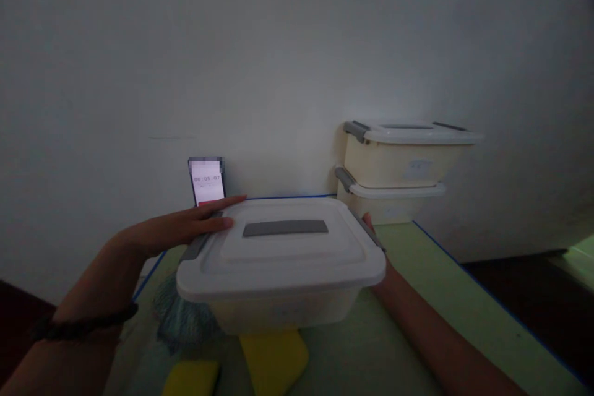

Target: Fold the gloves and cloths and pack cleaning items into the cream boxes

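A lidded plastic storage box (pixel 283 272) with a white lid and grey side latches is in front of me, between my hands. My left hand (pixel 204 223) lies over the left latch, its thumb and fingers reaching onto the lid, gripping that edge. On the far side, my right hand (pixel 378 272) holds the right wall below the latch; most of its fingers are hidden by the box. A yellow cloth or sponge (pixel 276 359) shows partly under the box's near edge. Whether the box rests on the table or is slightly raised, I cannot tell.
Two similar boxes stand stacked, an upper box (pixel 394 161) on a lower box (pixel 380 204), at the back right. A phone (pixel 207 182) showing a timer leans against the wall. A bluish mesh bundle (pixel 183 315) and another yellow piece (pixel 192 377) lie on the green table (pixel 445 297).
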Available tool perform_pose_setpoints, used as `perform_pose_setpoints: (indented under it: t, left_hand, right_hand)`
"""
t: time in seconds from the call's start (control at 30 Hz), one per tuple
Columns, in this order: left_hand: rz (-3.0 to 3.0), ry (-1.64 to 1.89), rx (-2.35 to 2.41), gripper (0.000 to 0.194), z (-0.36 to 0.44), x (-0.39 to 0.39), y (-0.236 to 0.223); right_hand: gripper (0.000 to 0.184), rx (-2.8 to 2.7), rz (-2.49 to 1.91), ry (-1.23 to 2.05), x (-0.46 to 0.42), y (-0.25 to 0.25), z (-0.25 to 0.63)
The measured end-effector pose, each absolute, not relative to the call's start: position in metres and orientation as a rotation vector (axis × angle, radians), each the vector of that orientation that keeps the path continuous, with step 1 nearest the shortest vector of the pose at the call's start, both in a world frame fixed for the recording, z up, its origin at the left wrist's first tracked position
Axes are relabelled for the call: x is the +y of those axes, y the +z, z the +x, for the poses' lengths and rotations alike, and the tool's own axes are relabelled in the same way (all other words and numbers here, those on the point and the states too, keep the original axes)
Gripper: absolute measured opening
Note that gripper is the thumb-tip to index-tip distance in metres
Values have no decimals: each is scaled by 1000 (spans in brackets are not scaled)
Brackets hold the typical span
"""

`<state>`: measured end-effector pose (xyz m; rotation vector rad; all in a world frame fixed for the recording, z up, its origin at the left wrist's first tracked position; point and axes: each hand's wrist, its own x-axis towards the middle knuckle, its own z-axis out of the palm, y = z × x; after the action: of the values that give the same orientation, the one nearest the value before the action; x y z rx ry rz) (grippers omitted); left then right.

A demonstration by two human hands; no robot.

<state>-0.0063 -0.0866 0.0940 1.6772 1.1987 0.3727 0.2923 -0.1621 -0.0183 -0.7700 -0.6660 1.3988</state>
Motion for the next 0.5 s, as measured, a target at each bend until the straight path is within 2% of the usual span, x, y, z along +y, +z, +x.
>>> perform_pose_setpoints:
  t: [0.37, 0.5]
  left_hand:
    - [1593, 338, 1190, 69, 1, -91, 99]
    - [1614, 427, 1157, 60, 5, -91, 98]
  right_hand:
    - [46, -574, -754, 1537, -163, -14, 291]
    - [46, -521, -765, 1525, -166, -4, 285]
